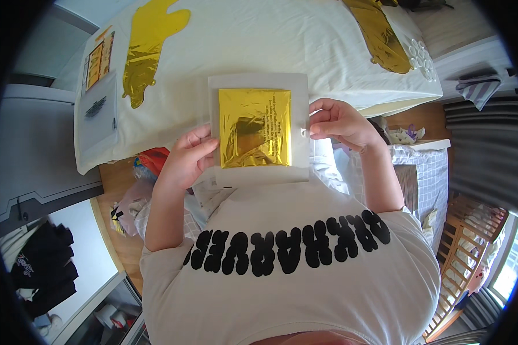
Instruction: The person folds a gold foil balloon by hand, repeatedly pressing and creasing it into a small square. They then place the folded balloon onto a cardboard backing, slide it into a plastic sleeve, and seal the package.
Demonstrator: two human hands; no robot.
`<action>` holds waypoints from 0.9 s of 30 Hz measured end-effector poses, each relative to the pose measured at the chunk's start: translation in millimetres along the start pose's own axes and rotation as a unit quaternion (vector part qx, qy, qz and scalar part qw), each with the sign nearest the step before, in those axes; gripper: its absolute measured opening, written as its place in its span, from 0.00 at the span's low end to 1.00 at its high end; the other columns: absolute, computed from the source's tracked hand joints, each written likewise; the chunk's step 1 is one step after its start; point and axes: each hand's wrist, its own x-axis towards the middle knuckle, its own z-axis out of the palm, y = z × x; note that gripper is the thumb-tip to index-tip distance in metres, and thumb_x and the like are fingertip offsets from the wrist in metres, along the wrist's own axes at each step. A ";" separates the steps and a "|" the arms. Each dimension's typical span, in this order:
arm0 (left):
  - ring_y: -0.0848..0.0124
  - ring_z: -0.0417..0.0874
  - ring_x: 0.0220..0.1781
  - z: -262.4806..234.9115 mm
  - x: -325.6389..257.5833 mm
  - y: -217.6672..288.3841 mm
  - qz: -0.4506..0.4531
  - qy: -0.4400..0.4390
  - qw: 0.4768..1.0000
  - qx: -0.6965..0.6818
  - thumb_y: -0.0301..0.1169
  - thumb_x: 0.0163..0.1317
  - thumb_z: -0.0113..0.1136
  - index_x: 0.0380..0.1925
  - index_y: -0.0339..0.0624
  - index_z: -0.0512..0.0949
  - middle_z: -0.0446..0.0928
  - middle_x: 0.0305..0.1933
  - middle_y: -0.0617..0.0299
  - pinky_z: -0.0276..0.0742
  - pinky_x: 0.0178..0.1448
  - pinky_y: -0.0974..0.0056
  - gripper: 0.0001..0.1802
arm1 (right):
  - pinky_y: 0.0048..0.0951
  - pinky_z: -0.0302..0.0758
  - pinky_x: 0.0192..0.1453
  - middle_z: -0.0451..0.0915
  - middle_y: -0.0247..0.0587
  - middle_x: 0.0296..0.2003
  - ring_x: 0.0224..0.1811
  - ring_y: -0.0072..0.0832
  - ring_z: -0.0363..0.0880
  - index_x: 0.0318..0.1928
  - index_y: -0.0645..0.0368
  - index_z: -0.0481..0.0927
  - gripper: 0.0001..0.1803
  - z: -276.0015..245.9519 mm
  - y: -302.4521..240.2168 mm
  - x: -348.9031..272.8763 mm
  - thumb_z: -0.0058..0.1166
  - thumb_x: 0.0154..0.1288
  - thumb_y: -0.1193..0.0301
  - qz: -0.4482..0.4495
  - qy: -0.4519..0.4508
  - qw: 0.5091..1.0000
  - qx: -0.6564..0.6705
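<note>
Gold foil packet [255, 127] between both hands [193, 155]

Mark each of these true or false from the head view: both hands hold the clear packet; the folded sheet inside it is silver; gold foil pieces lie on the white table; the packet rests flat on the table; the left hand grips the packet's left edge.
1. Both hands hold the clear packet. True: the left hand and the right hand each grip a side.
2. The folded foil sheet inside is silver. False: it is gold.
3. Gold foil pieces lie on the white table. True: one gold foil piece lies at the left, another gold foil piece at the right.
4. The packet rests flat on the table. False: it is held up in front of the person's chest.
5. The left hand grips the packet's left edge. True.
</note>
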 end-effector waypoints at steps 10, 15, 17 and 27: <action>0.70 0.86 0.56 0.1 -7.9 7.2 0.005 -0.014 0.998 0.055 0.25 0.75 0.51 0.69 0.32 0.70 0.82 0.59 0.53 0.85 0.59 0.61 0.23 | 0.23 0.84 0.46 0.88 0.40 0.38 0.39 0.22 0.87 0.52 0.63 0.77 0.21 3.0 3.3 8.5 0.73 0.61 0.79 -0.005 0.005 0.998 -0.060; 0.72 0.88 0.51 -5.2 -8.9 9.7 -0.012 0.012 0.992 0.121 0.28 0.74 0.56 0.67 0.34 0.72 0.85 0.54 0.56 0.85 0.55 0.62 0.23 | 0.23 0.83 0.44 0.86 0.36 0.35 0.37 0.22 0.87 0.47 0.60 0.76 0.17 7.6 1.2 8.4 0.72 0.62 0.80 -0.012 -0.035 0.999 -0.014; 0.73 0.88 0.49 -5.1 -6.8 11.2 -0.023 0.010 0.990 0.140 0.28 0.74 0.59 0.65 0.34 0.73 0.86 0.51 0.57 0.85 0.54 0.62 0.22 | 0.23 0.84 0.43 0.86 0.37 0.36 0.37 0.22 0.87 0.47 0.60 0.76 0.17 5.7 2.5 8.9 0.71 0.62 0.81 -0.010 -0.032 0.999 -0.017; 0.72 0.89 0.47 -9.8 4.1 0.9 -0.026 -0.007 0.996 0.083 0.30 0.73 0.61 0.58 0.35 0.79 0.87 0.48 0.58 0.86 0.53 0.62 0.17 | 0.25 0.88 0.41 0.86 0.36 0.35 0.37 0.21 0.88 0.46 0.62 0.81 0.13 4.6 -3.1 5.3 0.71 0.64 0.76 0.025 0.023 0.998 -0.054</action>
